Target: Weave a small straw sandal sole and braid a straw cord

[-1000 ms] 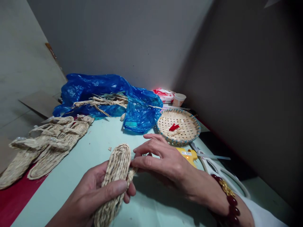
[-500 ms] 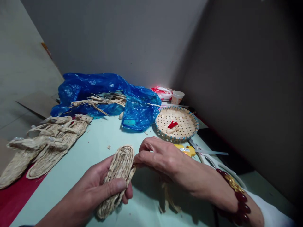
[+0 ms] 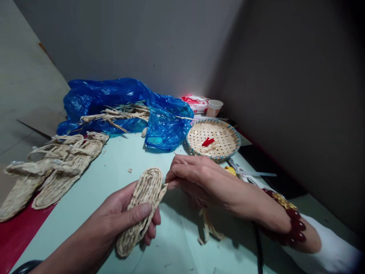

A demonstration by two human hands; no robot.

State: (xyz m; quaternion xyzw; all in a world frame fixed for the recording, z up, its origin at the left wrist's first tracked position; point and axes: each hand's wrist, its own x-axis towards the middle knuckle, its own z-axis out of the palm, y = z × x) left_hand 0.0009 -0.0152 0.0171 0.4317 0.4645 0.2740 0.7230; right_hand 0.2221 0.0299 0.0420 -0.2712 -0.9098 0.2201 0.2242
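Observation:
An oval sole of braided straw (image 3: 146,190) lies tilted in my left hand (image 3: 122,213), thumb across its face and fingers curled round the far edge. My right hand (image 3: 205,182) is closed in a pinch on a straw strand (image 3: 163,189) that leaves the sole's upper right edge. Loose strand ends (image 3: 209,228) hang below my right palm. Part of the strand is hidden behind the fingers.
Several finished straw slippers (image 3: 65,163) stand on a red sheet (image 3: 17,236) at left. Behind are a blue plastic bag (image 3: 168,125) with straw (image 3: 122,114), a woven basket (image 3: 236,146), a paper cup (image 3: 214,108) and a wipes pack (image 3: 196,103). Scissors and a yellow tool (image 3: 230,170) lie at right.
My right hand has drawn slightly away from the sole, so a short length of twisted strand now shows between them. My left hand keeps its hold. The whole view has shifted a little.

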